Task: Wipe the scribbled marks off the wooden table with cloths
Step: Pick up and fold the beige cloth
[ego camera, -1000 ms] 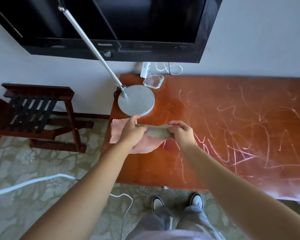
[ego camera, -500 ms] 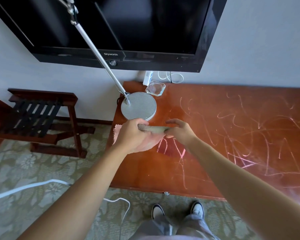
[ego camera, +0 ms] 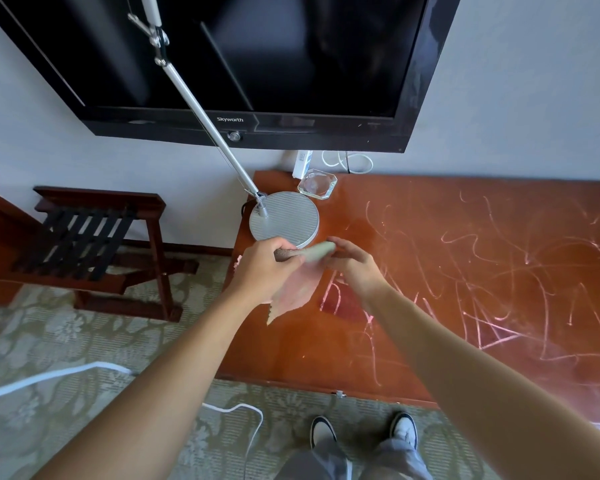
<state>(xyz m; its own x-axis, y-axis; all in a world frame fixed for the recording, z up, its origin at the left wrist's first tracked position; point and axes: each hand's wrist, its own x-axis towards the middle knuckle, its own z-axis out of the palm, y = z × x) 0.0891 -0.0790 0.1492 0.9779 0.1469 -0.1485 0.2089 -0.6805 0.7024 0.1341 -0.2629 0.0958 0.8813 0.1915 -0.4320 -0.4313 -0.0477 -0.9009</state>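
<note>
A glossy reddish wooden table [ego camera: 430, 237] carries pale pink scribbled marks [ego camera: 499, 299] across its middle and right. Above its left end my left hand [ego camera: 260, 271] and my right hand [ego camera: 354, 268] both grip the top of a folded grey-green cloth [ego camera: 317, 252], held between them. A pink cloth [ego camera: 293, 292] hangs down from that same grip, its lower corner over the table top. Whether the pink cloth touches the table I cannot tell.
A round silver lamp base [ego camera: 284, 220] with a slanted pole stands just behind my hands. A glass ashtray [ego camera: 317, 185] sits at the back left corner. A wall-mounted TV [ego camera: 257, 64] hangs above. A wooden luggage rack [ego camera: 94, 244] and a white cable [ego camera: 49, 375] are on the carpet.
The pink cloth has come up off the table's left end and now hangs from my hands. My head has tilted up, so more of the TV shows.
</note>
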